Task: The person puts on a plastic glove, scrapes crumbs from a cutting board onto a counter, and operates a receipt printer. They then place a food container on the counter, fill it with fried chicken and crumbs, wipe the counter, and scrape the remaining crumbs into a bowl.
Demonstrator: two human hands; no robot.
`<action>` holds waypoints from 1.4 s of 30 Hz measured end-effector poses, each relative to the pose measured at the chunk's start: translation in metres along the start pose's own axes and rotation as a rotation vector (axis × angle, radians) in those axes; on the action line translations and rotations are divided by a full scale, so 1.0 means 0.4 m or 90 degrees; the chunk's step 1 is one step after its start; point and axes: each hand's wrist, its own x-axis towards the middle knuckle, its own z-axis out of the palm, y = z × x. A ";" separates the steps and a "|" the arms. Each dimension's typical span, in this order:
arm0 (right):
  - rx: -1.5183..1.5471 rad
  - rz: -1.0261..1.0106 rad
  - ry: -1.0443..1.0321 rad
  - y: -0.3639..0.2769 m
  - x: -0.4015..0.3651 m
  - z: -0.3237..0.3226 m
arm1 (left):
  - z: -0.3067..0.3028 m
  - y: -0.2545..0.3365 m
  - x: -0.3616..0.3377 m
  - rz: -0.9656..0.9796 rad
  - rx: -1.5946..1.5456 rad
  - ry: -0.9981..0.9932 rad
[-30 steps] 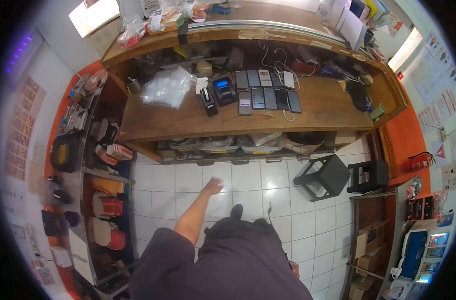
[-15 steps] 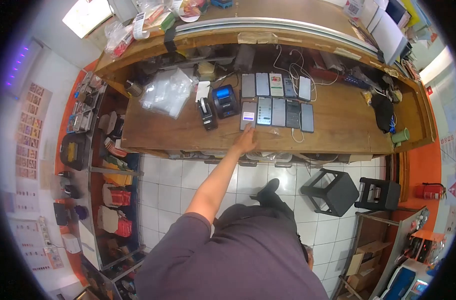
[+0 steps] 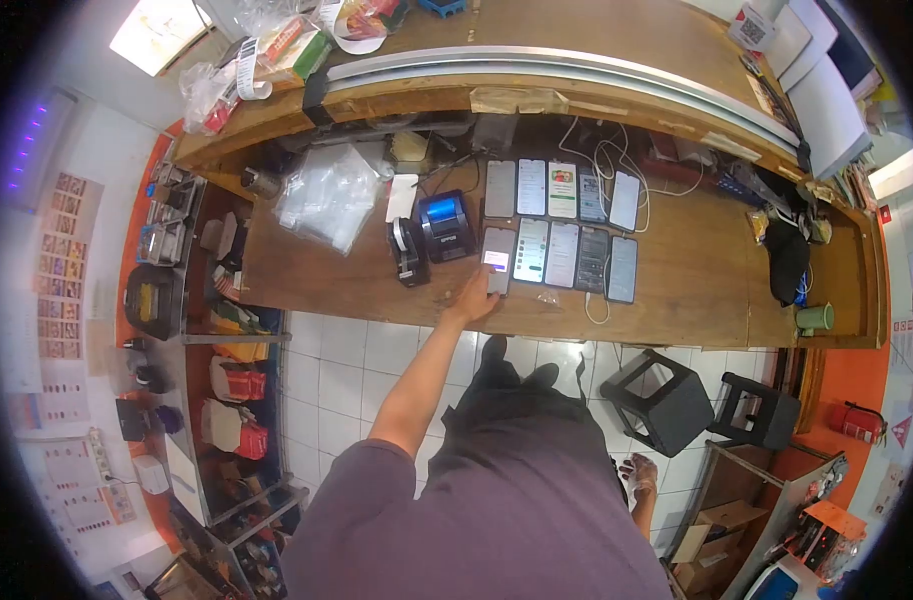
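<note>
My left hand (image 3: 473,298) reaches to the front edge of the wooden desk. Its fingers are stretched out, with the tips on the lower part of a smartphone (image 3: 496,250) whose screen shows a white and purple box. This phone is at the left end of the front of two rows. Beside it lie a phone with a lit list (image 3: 531,250) and a dark-screened phone (image 3: 592,260), among others. Low at my right side hangs my right hand (image 3: 639,470), small in view. Its fingers look apart, and I make out nothing held.
Left of the phones stand a black printer (image 3: 446,225) and a black tape-dispenser-like device (image 3: 407,250). Clear plastic bags (image 3: 329,195) lie further left. White cables (image 3: 607,160) trail among the phones. Black stools (image 3: 660,400) stand on the tiled floor to the right.
The desk and phones sit lower in view, and both my shoes now show. My left hand stays at the same phone. More of my right hand has come into view.
</note>
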 end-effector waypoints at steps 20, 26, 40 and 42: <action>-0.044 -0.070 -0.064 0.056 0.043 0.258 | -0.310 -0.063 0.108 -0.070 0.277 0.108; -0.079 -0.047 -0.019 -0.106 -0.066 0.359 | -0.268 -0.058 0.108 -0.056 0.288 0.095; -0.149 -0.131 -0.073 -0.110 0.016 0.373 | -0.233 -0.013 0.122 -0.136 0.328 0.037; -0.144 -0.127 -0.068 -0.102 0.011 0.363 | -0.229 -0.014 0.121 -0.133 0.321 0.069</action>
